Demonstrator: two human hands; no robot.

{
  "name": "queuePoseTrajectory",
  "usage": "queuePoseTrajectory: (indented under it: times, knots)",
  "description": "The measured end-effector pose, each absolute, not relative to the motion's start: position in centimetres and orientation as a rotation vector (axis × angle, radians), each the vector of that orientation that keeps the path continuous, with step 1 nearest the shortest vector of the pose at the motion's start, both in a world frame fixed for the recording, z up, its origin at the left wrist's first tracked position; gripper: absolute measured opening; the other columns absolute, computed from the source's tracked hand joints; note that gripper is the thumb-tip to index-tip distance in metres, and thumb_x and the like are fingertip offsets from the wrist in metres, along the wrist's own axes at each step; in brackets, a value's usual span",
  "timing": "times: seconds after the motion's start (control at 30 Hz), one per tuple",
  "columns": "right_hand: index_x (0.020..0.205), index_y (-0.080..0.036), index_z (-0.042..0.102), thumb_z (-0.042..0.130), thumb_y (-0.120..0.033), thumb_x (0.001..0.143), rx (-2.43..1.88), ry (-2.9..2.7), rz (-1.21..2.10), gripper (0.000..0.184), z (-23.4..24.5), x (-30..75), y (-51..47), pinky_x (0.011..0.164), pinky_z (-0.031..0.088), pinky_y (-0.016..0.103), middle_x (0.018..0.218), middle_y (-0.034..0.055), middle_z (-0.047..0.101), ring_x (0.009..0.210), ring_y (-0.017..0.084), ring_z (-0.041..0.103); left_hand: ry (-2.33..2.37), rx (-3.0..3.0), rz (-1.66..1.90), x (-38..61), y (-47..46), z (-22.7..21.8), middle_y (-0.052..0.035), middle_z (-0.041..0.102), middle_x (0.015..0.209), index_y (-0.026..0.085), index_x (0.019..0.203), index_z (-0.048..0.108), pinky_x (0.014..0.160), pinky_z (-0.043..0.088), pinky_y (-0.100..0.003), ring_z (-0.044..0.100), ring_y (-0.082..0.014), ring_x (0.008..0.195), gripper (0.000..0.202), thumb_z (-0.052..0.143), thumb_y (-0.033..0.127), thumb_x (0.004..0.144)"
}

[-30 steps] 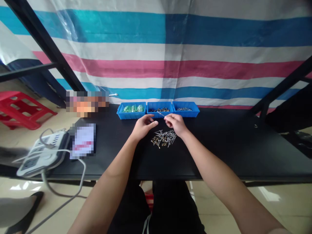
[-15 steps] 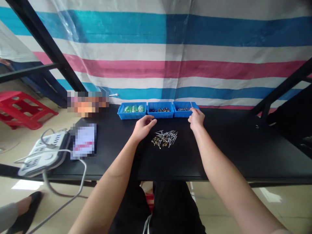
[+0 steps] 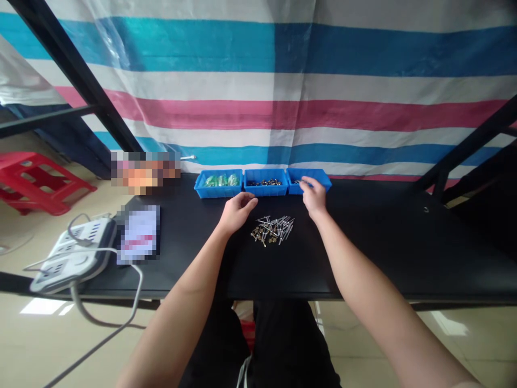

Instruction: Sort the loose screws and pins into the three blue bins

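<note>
My right hand (image 3: 314,197) reaches over the front rim of the right blue bin (image 3: 324,180), which holds thin silvery pins that look like blind rivets (image 3: 298,181). Its thumb and fingers are drawn together among them; what is between the fingertips cannot be made out. My left hand (image 3: 238,209) hovers at the front of the middle blue bin (image 3: 266,191), fingers loosely curved, thumb apart, nothing visible in it. Small brass-coloured and dark metal parts lie in that bin. Between my forearms, a pile of silvery rivets (image 3: 285,227) mixed with brass-headed parts (image 3: 258,233) lies on the black table (image 3: 283,275).
Green, clear-looking pieces (image 3: 221,180) fill the left blue bin (image 3: 198,188). At the table's left are a white power strip (image 3: 76,250) with cables and a blurred flat item (image 3: 139,234). A red stool (image 3: 36,180) and a standing person (image 3: 44,108) are beyond the left frame post.
My right hand has moved left and into the right bin; the thin pin that stuck up from its fingers is no longer visible. My left hand has barely moved.
</note>
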State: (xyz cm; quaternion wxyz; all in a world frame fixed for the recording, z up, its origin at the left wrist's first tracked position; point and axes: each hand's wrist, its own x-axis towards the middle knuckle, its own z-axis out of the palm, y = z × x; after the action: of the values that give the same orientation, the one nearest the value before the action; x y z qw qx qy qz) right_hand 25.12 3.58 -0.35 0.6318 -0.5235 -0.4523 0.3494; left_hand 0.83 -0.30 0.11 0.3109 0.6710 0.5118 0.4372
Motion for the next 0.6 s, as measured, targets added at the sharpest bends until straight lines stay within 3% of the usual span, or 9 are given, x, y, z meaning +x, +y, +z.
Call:
queuePoseTrajectory:
  times: [0.13,0.37,0.6]
  knots:
    - [0.079,-0.015,0.068,0.061,-0.034,0.074,-1.244,-1.723,0.569,0.021,-0.4,23.1,1.6,0.051,0.032,0.024,0.046,-0.0053,0.046,0.045,0.009,0.042,1.374,1.788,1.138,0.8,-0.3,0.2,-0.0023,0.064,0.079,0.016,0.089,0.063,0.070,0.044,-0.028,0.057,-0.0157,0.072,0.033,0.060,0.048,0.077]
    - [0.096,-0.018,0.071,0.068,-0.040,0.074,-1.162,-2.305,0.456,0.032,0.0,21.0,-0.4,0.062,0.036,0.023,0.069,-0.0007,0.055,0.066,0.012,0.050,1.389,1.793,1.129,0.8,-0.4,0.4,-0.0015,0.063,0.076,0.017,0.086,0.063,0.068,0.042,-0.027,0.056,-0.0151,0.070,0.029,0.060,0.045,0.077]
    - [0.090,-0.018,0.072,0.060,-0.033,0.083,-1.194,-2.384,0.421,0.021,0.3,19.9,-1.0,0.065,0.037,0.024,0.074,0.0016,0.060,0.066,0.011,0.051,1.400,1.843,1.102,0.8,-0.4,0.4,-0.0019,0.064,0.075,0.017,0.083,0.063,0.067,0.043,-0.027,0.055,-0.0154,0.069,0.029,0.057,0.046,0.078]
